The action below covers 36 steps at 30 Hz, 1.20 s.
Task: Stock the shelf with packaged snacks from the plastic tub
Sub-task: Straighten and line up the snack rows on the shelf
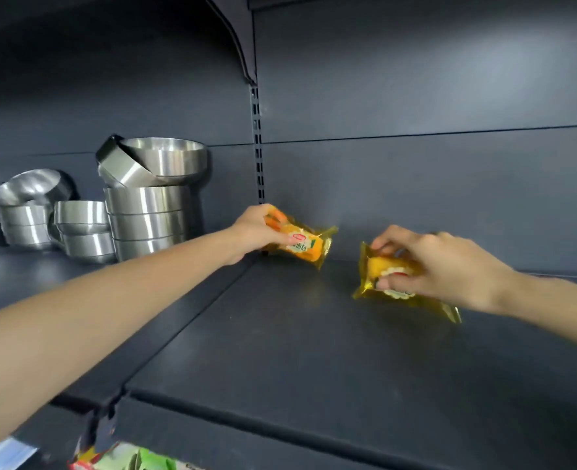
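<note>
Head view: placing step judged in hand, with two packets being set down at once. The left hand (253, 232) is reached to the back left corner of the shelf (280, 351), its fingers and thumb clamped round one end of the left packet (309, 245), which is tilted beside the slotted upright (257, 147); whether its far end touches the board cannot be told. The right hand (449, 266) is curled over the right packet (407, 295), pinching its middle; that packet appears to lie on the board, apart from the first. Steel bowls (148, 212) are stacked in the neighbouring bay. Coloured wrappers (127, 459) show at the bottom edge; the plastic tub itself is not made out. Next move judged: both grips to be let go and the packets squared up side by side. Wrappers are clear yellow; a red oval mark and green characters sit on a white patch, too blurred to be read
</note>
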Tool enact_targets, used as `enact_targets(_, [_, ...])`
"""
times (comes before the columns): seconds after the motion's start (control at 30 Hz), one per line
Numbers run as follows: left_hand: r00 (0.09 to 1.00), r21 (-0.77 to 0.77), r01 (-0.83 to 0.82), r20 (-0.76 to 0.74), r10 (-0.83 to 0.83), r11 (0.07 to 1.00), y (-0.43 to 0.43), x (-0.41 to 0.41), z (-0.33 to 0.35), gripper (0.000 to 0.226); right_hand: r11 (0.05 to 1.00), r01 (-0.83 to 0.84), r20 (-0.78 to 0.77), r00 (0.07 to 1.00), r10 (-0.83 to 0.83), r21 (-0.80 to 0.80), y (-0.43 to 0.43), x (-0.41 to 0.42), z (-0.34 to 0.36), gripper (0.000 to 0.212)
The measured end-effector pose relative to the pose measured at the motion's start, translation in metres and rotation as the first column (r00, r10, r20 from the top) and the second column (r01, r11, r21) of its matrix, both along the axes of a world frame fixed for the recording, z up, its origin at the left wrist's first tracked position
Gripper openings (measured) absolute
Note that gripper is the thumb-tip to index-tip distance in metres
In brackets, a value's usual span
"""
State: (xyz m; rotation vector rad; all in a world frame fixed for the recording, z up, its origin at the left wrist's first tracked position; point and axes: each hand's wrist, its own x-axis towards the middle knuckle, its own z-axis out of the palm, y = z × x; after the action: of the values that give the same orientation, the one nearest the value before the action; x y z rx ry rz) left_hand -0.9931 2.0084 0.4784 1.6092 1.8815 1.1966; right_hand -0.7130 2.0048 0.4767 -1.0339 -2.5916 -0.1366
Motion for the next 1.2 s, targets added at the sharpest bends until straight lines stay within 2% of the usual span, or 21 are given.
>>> enact_targets(0.07, [0.999, -0.012, -0.032, -0.038, 0.031, 0.999, 0.02, -0.012, -0.007, 0.042, 1.0, -0.006, 0.032, 0.999, 0.006, 0.019, 0.006, -0.001, 0.004, 0.052])
enact_targets(0.13, [0.997, -0.024, -0.047, -0.062, 0.045, 0.999, 0.037, -0.018, -0.016, 0.041, 1.0, -0.004, 0.133, 0.991, 0.002, 0.017, 0.011, -0.001, 0.008, 0.059])
enact_targets(0.23, [0.995, -0.027, -0.052, -0.083, 0.05, 0.998, 0.054, -0.022, -0.022, 0.038, 0.996, 0.031, 0.293, 0.956, -0.006, -0.082, 0.014, 0.001, 0.01, 0.06])
enact_targets(0.37, [0.994, -0.061, -0.052, -0.096, 0.046, 0.997, 0.059, -0.027, -0.022, 0.047, 0.903, 0.034, 0.177, 0.983, 0.047, -0.429, 0.017, 0.003, 0.013, 0.059])
enact_targets(0.43, [0.997, -0.081, -0.039, -0.07, 0.034, 0.996, 0.059, -0.032, -0.025, 0.046, 0.883, 0.007, 0.152, 0.986, 0.072, -0.469, 0.02, -0.003, 0.017, 0.065])
enact_targets(0.5, [0.998, -0.08, -0.031, -0.053, 0.027, 0.996, 0.058, -0.036, -0.029, 0.039, 0.922, -0.011, 0.144, 0.987, 0.072, -0.387, 0.027, -0.019, 0.018, 0.065])
enact_targets(0.63, [1.0, -0.066, -0.024, 0.001, 0.024, 0.998, 0.05, -0.042, -0.028, 0.032, 0.978, -0.089, -0.031, 0.996, 0.084, -0.189, 0.043, -0.067, 0.006, 0.051])
enact_targets(0.77, [0.998, -0.048, -0.006, 0.067, 0.01, 0.999, 0.04, -0.045, -0.025, 0.015, 0.989, -0.146, -0.024, 0.989, 0.146, 0.004, 0.058, -0.108, -0.007, 0.047])
enact_targets(0.9, [0.966, -0.056, -0.008, 0.259, 0.022, 0.998, 0.03, -0.044, -0.02, 0.042, 0.982, -0.112, -0.008, 0.993, 0.114, 0.15, 0.062, -0.128, -0.011, 0.049])
enact_targets(1.0, [0.935, -0.087, 0.044, 0.356, -0.01, 0.995, 0.024, -0.042, -0.014, 0.057, 0.979, -0.077, 0.006, 0.997, 0.077, 0.188, 0.064, -0.138, -0.013, 0.051])
enact_targets(1.2, [0.948, -0.12, 0.163, 0.296, -0.121, 0.979, 0.022, -0.044, -0.019, 0.061, 0.985, -0.022, -0.009, 1.0, 0.024, 0.17, 0.067, -0.144, -0.015, 0.053])
